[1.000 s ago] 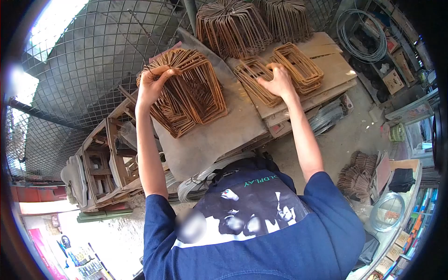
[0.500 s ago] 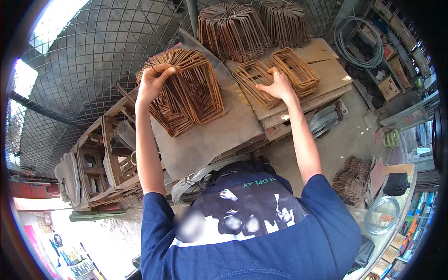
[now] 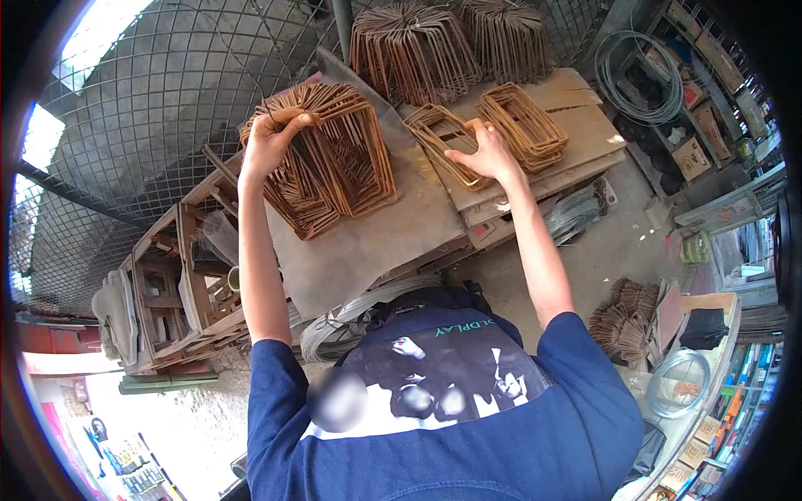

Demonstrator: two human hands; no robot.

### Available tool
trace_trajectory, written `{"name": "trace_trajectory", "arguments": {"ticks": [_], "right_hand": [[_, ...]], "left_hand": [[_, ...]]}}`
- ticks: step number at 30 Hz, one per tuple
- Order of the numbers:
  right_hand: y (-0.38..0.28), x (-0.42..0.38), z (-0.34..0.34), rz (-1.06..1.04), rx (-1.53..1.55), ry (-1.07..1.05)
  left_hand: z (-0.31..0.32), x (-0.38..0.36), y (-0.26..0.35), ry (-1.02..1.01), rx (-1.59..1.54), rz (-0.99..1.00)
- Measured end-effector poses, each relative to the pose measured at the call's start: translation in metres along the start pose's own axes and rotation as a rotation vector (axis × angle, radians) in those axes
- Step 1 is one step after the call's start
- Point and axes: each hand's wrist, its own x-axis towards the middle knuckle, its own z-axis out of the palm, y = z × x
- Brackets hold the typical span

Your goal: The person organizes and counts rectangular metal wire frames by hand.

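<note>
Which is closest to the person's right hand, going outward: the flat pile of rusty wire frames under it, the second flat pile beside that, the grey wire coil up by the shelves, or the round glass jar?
From the right hand:
1. Flat pile under it, touching the fingers.
2. Second flat pile, just to its right.
3. Grey wire coil, upper right by the shelves.
4. Glass jar, far lower right.

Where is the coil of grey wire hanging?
The coil of grey wire hangs at upper right in the head view, right of the flat stirrup stacks.
</note>
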Motion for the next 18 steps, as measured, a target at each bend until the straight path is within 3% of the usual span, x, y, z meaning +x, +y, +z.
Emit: {"name": "trace_trajectory", "arguments": {"ticks": [7, 10, 13, 18], "right_hand": [[-0.02, -0.009, -0.001, -0.006, -0.072, 0.044], [-0.019, 0.0, 0.002, 0.006, 0.017, -0.031], [-0.012, 0.02, 0.011, -0.083, 0.062, 0.03], [-0.017, 0.057, 0.016, -0.174, 0.023, -0.098]], "left_hand": [[0.0, 0.0, -0.003, 0.0, -0.036, -0.004], [0.0, -0.001, -0.001, -0.002, -0.047, -0.036], [0.0, 0.0, 0.0, -0.003, -0.031, -0.025], [0.0, 0.0, 0.003, 0.007, -0.008, -0.034]]}}
